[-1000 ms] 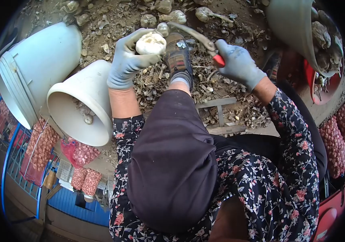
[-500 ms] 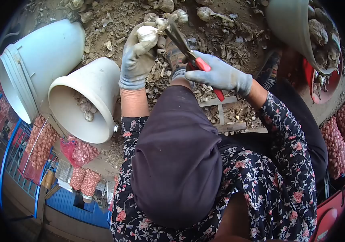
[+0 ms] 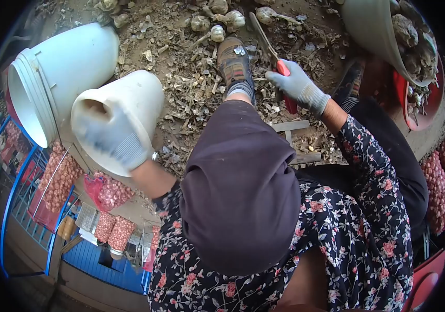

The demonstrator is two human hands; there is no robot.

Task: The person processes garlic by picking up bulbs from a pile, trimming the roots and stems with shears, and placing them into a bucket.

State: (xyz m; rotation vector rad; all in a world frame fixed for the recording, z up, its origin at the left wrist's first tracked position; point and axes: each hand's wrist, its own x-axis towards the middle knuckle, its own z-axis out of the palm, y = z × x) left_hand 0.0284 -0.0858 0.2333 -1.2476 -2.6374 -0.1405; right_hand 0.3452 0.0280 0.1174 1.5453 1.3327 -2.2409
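My left hand, in a grey glove, is at the mouth of a white bucket lying on its side. Motion blurs its fingers, so whether they hold anything cannot be made out. The bucket's inside is mostly hidden behind the hand. Gloved too, my right hand grips red-handled shears, their blades pointing up and away above the debris. Several garlic bulbs lie on the ground beyond my shoe, one small bulb right by its toe.
Another white bucket lies on its side at far left. At upper right, a tipped pale bucket holds dark bulbs, beside a red container. Dry husks litter the ground. Filled net sacks stand near blue railings.
My left hand has swung from the garlic bulb by the shears down and left to the bucket mouth. The right hand has shifted slightly, the shears now pointing more upward.
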